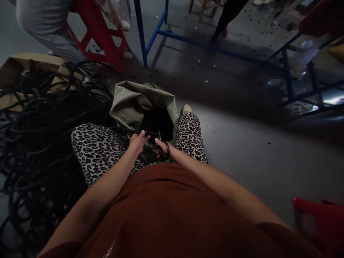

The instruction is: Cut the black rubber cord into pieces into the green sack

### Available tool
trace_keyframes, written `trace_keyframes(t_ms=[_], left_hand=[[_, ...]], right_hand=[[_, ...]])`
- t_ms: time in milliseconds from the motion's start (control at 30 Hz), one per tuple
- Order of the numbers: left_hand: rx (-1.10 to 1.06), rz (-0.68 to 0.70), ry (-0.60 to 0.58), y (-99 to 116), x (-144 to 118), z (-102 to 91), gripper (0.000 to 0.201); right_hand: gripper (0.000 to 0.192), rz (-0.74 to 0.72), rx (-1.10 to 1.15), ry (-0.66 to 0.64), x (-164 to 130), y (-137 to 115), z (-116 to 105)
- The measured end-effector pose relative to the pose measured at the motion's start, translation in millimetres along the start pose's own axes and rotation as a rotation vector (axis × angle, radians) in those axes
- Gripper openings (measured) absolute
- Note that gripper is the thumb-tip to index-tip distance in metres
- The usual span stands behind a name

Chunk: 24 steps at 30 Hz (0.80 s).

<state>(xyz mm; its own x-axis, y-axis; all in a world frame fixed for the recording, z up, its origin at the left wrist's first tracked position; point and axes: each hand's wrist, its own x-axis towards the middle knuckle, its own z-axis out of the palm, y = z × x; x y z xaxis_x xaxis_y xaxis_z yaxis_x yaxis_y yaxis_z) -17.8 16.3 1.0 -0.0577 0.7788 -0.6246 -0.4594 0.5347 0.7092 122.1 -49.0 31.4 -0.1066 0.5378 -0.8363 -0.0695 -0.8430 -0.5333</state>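
My left hand [138,141] is closed on a thin black rubber strip [123,129] that runs in from the left, its end pointing right. In my right hand [163,147] is a pair of scissors [167,149] with black handles, the blades pointing up beside the strip's end. Whether the blades touch the strip I cannot tell. Just beyond both hands, a greenish-grey sack [129,102] stands open between my knees. Its inside is dark, so the contents are hidden. A large tangle of black strips [40,132] lies to the left.
A cardboard box [40,59] sits behind the tangle. Near a red plastic stool [103,36] at upper left is another person's leg [48,28]. A blue metal frame [188,36] crosses the far side. Another red stool [317,218] stands at lower right. Small scraps dot the floor.
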Motion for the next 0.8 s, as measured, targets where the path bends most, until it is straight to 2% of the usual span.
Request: trace_keyframes(t_ms=[200,600,800], left_hand=[[0.029,-0.004,-0.010,0.9,-4.1,2.8,0.020],[0.031,-0.004,-0.036,-2.9,-3.0,1.7,0.022],[0.032,-0.010,-0.007,-4.0,-0.3,-0.1,0.025]], right_hand=[[0.046,-0.016,-0.003,0.019,1.0,0.5,-1.6],[0.033,-0.070,-0.056,0.151,-7.7,-6.9,0.3],[0.032,-0.069,-0.124,0.162,-4.7,-2.9,-2.0]])
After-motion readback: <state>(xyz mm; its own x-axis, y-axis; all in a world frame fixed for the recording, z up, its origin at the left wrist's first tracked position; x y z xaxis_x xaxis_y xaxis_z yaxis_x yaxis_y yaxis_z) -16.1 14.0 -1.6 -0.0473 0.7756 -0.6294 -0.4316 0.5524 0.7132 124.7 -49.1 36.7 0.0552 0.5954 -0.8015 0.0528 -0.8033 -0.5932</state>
